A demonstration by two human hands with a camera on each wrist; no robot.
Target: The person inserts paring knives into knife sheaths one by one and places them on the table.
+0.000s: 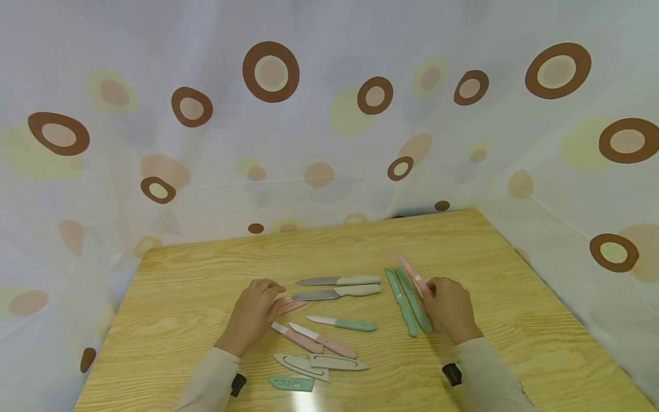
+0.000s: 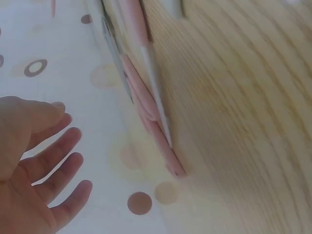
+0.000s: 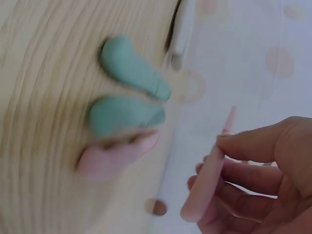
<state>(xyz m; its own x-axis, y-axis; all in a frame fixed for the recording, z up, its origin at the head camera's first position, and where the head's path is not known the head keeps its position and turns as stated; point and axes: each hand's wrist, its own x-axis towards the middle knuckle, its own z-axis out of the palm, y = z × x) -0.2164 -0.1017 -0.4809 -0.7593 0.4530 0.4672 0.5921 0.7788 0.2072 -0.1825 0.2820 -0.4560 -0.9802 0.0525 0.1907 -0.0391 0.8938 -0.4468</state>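
Observation:
My right hand (image 1: 451,306) pinches a pink knife (image 3: 204,183) by its handle between thumb and fingers, raised above the table in the right wrist view. Below it, another pink knife (image 3: 112,158) lies beside two green knives (image 1: 407,300) in green sheaths. My left hand (image 1: 252,315) hovers near two overlapping pink sheaths (image 2: 141,92), its fingers spread and holding nothing in the left wrist view. Right of that hand lie two bare pink knives (image 1: 337,345) with white blades. A bare green knife (image 1: 355,325) sits just beyond them.
Two cream-handled knives (image 1: 357,290) with grey blades lie mid-table. Nearer the front are two cream sheaths (image 1: 340,362), which overlap, and a green sheath (image 1: 290,383) with lettering. A dotted curtain (image 1: 319,126) hangs around the wooden table (image 1: 180,297).

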